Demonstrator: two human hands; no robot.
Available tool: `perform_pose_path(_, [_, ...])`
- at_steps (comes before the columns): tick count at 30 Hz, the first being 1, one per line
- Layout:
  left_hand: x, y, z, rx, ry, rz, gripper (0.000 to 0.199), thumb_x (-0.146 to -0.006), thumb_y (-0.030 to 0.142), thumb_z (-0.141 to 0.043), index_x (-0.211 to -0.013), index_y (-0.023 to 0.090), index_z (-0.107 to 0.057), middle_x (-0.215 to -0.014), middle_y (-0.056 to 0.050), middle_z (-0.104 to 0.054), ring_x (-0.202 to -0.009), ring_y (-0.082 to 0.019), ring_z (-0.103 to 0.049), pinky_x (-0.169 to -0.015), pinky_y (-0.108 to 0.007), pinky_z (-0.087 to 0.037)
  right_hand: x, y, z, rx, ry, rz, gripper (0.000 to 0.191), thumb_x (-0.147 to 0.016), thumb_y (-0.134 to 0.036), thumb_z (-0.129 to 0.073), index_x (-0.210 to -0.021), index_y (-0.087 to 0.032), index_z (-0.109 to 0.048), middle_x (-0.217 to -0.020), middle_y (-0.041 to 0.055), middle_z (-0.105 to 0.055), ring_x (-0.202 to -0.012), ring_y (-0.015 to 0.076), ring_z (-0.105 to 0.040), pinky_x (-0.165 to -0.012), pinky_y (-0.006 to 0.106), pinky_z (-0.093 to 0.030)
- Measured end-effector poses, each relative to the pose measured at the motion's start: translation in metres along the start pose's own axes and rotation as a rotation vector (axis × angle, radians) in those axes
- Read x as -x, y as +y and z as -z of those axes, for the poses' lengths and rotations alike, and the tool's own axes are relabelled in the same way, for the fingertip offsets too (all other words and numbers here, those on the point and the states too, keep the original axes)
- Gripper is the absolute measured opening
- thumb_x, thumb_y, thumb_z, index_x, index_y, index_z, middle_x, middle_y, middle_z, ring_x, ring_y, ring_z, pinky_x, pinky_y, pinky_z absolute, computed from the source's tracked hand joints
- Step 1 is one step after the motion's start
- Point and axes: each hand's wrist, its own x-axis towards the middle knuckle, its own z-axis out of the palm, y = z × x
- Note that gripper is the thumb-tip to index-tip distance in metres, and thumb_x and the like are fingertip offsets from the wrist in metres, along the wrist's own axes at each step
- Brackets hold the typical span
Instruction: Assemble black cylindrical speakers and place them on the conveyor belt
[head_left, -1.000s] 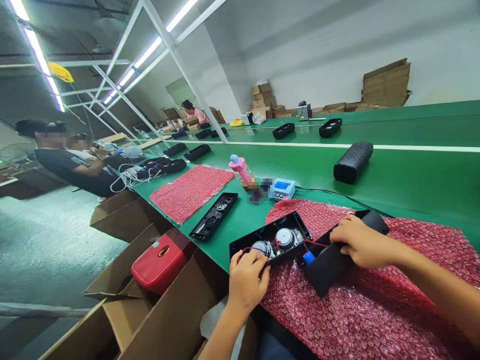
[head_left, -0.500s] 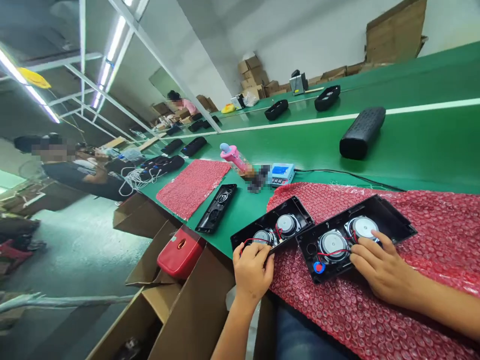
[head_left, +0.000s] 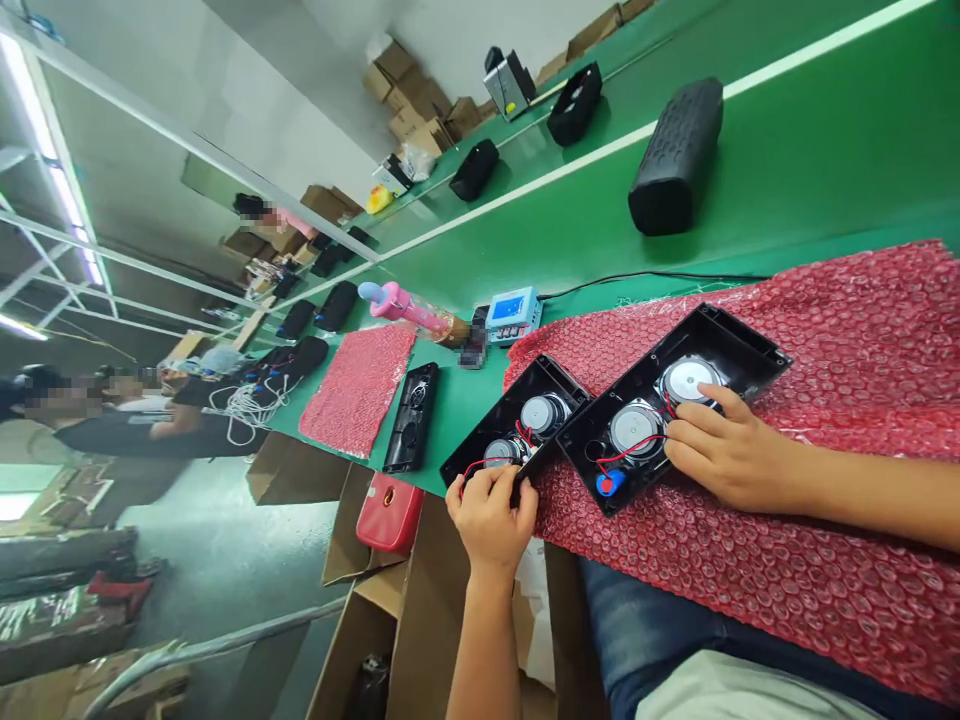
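Note:
Two black speaker housings lie overlapping at their corners on red bubble wrap (head_left: 847,360). The right housing (head_left: 750,365) holds two round silver drivers, red wires and a blue-and-red part (head_left: 610,483). My right hand (head_left: 712,450) rests on it, a fingertip on the upper driver (head_left: 688,382) and the other fingers over its lower edge. The left housing (head_left: 480,425) has two smaller drivers and red wires. My left hand (head_left: 491,505) grips its near edge, fingers curled over the rim beside the lower driver (head_left: 501,453).
Beyond the housings stand a blue device (head_left: 514,315) with a cable and a pink bottle (head_left: 409,308). A black panel (head_left: 412,415) lies to the left. Black speakers sit on the green conveyor (head_left: 810,140). Cardboard boxes (head_left: 431,590) and a red case (head_left: 388,515) are below. People sit at far left.
The view has tilted and shifted, so the scene sits differently in the frame. Both hands remain on the same housings, with little visible movement against them.

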Motion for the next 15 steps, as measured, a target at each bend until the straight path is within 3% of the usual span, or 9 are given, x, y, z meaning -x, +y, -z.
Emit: perform_pose_path(15, [-0.0008,-0.0004,0.0006,-0.020,0.009,-0.039,0.014,-0.081,0.023,-0.054,-0.082,0.018,-0.067,-0.076,-0.004,-0.066,-0.074,-0.020,-0.061,-0.090,-0.042,-0.036,0.0035,0.0014,-0.0021,0.019,0.021,0.020,0.028,-0.089,-0.010,-0.034,-0.077,-0.020,-0.057,-0.080,0.0036,-0.060,-0.083,0.0210,-0.046,-0.102,0.041,-0.020])
